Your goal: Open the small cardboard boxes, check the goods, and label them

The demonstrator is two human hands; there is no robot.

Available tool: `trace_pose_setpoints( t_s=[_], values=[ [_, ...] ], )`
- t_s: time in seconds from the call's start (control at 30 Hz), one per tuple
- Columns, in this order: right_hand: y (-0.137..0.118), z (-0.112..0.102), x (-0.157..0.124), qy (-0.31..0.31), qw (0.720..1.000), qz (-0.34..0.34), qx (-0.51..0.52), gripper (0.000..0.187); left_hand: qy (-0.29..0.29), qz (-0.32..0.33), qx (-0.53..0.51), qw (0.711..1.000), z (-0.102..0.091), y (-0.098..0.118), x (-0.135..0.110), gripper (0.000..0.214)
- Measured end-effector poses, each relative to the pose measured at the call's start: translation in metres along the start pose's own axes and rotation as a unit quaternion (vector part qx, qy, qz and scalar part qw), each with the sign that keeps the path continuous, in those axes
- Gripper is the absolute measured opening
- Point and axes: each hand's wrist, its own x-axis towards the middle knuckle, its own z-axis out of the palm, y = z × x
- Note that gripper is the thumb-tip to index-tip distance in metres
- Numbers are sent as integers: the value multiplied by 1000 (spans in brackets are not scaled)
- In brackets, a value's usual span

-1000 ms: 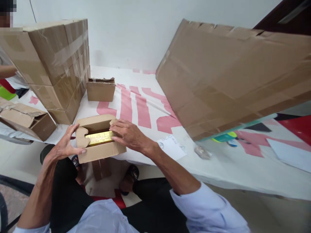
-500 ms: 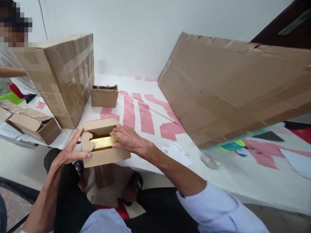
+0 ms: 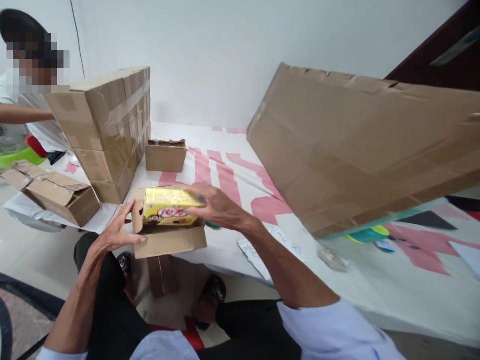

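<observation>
An open cardboard box [image 3: 170, 243] lies at the table's front edge, its flaps folded outward. My left hand [image 3: 118, 231] grips the box's left end, thumb on the near side and fingers on the far side. Gripped in my right hand [image 3: 215, 206] is a yellow printed packet [image 3: 170, 207] with red and white lettering and pictures on its front. The packet is lifted partly above the box opening, its lower edge close to the box's inside. My right fingers wrap around the packet's right end and are slightly blurred.
Taped cartons [image 3: 108, 115] stand stacked at the left. A small open box [image 3: 165, 156] sits behind, and another long box [image 3: 62, 192] lies at left. A large cardboard sheet [image 3: 348, 150] leans at right. A clear plastic bundle [image 3: 333, 259] and papers [image 3: 258, 255] lie nearby. A person [image 3: 30, 110] is at far left.
My right hand has raised the yellow packet out of the box's inside, and its printed front now shows. My left hand keeps its hold on the box. The view has shifted slightly.
</observation>
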Motion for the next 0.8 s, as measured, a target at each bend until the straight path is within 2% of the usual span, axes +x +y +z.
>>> trace_pose_setpoints(
  t_s=[0.07, 0.13, 0.23, 0.37, 0.43, 0.53, 0.6, 0.7, 0.8],
  values=[
    [1, -15, -2, 43, 993, 26, 102, 47, 1, -6, 8, 1000, -1, 1, 2, 123],
    [3, -23, -2, 58, 983, 49, 166, 51, 5, -3, 17, 1000, -3, 2, 3, 124],
    [4, -25, -1, 77, 972, 66, 210, 55, 37, 16, 40, 998, -7, 10, 6, 118],
    [6, -20, 3, 94, 964, 66, 240, 59, 93, 58, 59, 992, -7, 36, 12, 93],
    [7, -17, 5, 97, 960, 70, 252, 62, 75, 75, 11, 994, -4, 50, 16, 84],
    [12, -9, 10, 127, 944, 94, 290, 70, 45, 61, -142, 987, 3, 63, 28, 78],
    [17, -1, 13, 162, 925, 98, 330, 75, 90, 44, -227, 969, 6, 65, 39, 79],
    [28, 14, 18, 181, 909, 93, 365, 79, 180, 43, -259, 948, 4, 61, 62, 81],
    [41, 27, 28, 187, 912, 106, 350, 78, 183, 54, -249, 949, -1, 56, 89, 84]
  ],
)
